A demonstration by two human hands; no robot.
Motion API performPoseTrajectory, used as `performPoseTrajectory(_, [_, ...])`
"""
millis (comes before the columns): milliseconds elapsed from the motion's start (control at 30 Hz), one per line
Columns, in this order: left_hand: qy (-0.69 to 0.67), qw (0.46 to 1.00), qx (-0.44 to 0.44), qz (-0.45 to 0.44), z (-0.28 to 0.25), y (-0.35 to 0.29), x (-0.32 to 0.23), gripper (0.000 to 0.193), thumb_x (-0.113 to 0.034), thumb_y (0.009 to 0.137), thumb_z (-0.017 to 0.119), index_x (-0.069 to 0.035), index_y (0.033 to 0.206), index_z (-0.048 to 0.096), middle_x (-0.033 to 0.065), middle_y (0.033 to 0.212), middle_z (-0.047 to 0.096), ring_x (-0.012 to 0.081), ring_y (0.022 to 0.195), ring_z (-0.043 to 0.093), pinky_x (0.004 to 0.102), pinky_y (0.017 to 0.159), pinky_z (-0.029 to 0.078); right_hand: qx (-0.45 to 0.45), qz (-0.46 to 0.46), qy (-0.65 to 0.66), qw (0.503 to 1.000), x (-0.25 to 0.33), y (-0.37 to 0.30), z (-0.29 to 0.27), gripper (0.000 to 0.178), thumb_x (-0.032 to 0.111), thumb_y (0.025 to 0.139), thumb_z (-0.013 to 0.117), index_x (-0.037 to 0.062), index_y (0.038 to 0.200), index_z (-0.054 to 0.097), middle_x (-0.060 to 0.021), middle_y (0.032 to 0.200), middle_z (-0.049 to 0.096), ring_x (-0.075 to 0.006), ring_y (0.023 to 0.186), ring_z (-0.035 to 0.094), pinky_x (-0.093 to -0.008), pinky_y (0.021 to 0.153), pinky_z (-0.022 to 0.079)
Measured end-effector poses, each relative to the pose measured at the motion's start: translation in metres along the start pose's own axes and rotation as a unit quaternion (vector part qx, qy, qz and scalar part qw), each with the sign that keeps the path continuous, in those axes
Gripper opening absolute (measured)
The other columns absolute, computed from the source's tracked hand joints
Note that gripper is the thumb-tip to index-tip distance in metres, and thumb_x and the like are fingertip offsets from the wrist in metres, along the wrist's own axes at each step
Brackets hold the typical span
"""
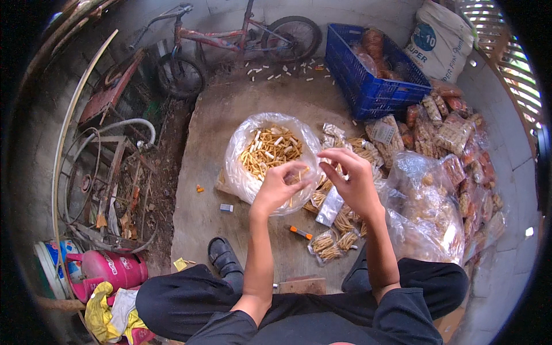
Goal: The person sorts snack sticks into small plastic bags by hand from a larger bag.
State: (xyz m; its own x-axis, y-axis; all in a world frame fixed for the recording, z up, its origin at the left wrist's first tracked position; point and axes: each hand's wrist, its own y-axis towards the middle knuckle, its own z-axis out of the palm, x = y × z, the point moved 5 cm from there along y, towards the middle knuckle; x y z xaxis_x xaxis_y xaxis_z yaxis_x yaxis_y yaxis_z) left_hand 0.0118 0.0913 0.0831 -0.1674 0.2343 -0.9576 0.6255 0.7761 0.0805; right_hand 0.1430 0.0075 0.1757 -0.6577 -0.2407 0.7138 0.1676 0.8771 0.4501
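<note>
My left hand [280, 187] is raised over the near right rim of a large clear plastic bag [236, 149]. Its fingers curl toward the thumb around something thin and yellowish, too blurred to name. My right hand [352, 179] hovers a little to the right, thumb and fingertips bent close together; what they pinch, if anything, cannot be made out. Inside the bag lie many yellow-brown snack sticks [265, 150] with a few white pieces among them. Beneath my right hand are small packets of sticks [328, 247] and a flat stack of clear plastic [329, 207].
A slim orange and black tool [301, 232] and a small grey-white box [226, 207] lie on the floor. Filled packets [454, 135] and a bulging clear bag [425, 213] crowd the right. Behind are a blue crate [374, 98] and a bicycle [230, 37]; a pink gas cylinder [115, 270] stands left.
</note>
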Motion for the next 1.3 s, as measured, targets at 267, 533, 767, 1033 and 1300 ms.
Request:
performPoseTrajectory(267, [-0.079, 0.982, -0.169, -0.007, -0.051, -0.005, 0.045, 0.031, -0.016, 0.075, 0.073, -0.001, 0.1, 0.062, 0.0009, 0.078, 0.06, 0.0057, 0.069, 0.05, 0.0229, 0.062, 0.043, 0.128, 0.153, 0.014, 0.98, -0.065, -0.014, 0.069, 0.019, 0.01, 0.08, 0.062, 0.0025, 0.097, 0.062, -0.0136, 0.088, 0.063, -0.0242, 0.074, 0.059, -0.0346, 0.068, 0.046])
performPoseTrajectory(533, [-0.01, 0.98, -0.182, -0.082, -0.053, -0.025, 0.074, 0.03, -0.015, 0.075, 0.072, -0.001, 0.099, 0.062, 0.0043, 0.074, 0.061, 0.0073, 0.067, 0.049, 0.0258, 0.062, 0.044, 0.195, 0.09, -0.03, 0.976, -0.124, -0.035, 0.17, 0.035, 0.012, 0.074, 0.066, 0.0009, 0.105, 0.057, -0.0206, 0.098, 0.06, -0.0356, 0.088, 0.059, -0.0404, 0.076, 0.047])
performPoseTrajectory(767, [0.007, 0.975, -0.171, -0.139, -0.05, -0.03, 0.068, 0.034, -0.021, 0.074, 0.075, -0.004, 0.1, 0.062, 0.0014, 0.08, 0.058, 0.0101, 0.075, 0.049, 0.0263, 0.069, 0.044, 0.194, 0.044, -0.249, 0.948, -0.139, -0.051, 0.213, 0.043, 0.017, 0.065, 0.071, 0.0021, 0.102, 0.055, -0.0199, 0.096, 0.058, -0.0363, 0.097, 0.054, -0.0434, 0.081, 0.046])
performPoseTrajectory(1033, [0.001, 0.975, -0.162, -0.154, -0.049, -0.031, 0.082, 0.031, -0.018, 0.075, 0.073, -0.002, 0.1, 0.062, -0.0002, 0.079, 0.055, 0.0094, 0.074, 0.048, 0.0255, 0.067, 0.043, 0.205, 0.205, -0.187, 0.939, -0.144, -0.054, 0.213, 0.02, 0.013, 0.074, 0.062, 0.0025, 0.09, 0.058, -0.0188, 0.089, 0.061, -0.0344, 0.094, 0.058, -0.0431, 0.072, 0.05])
performPoseTrajectory(1300, [0.017, 0.981, -0.157, -0.111, -0.042, -0.021, 0.069, 0.031, -0.016, 0.075, 0.073, -0.002, 0.1, 0.062, -0.0006, 0.078, 0.056, 0.0088, 0.072, 0.049, 0.0257, 0.067, 0.044, 0.197, 0.191, -0.186, 0.943, -0.164, -0.047, 0.214, 0.012, 0.014, 0.077, 0.058, 0.0025, 0.078, 0.063, -0.0218, 0.073, 0.062, -0.0352, 0.072, 0.063, -0.0437, 0.064, 0.05])
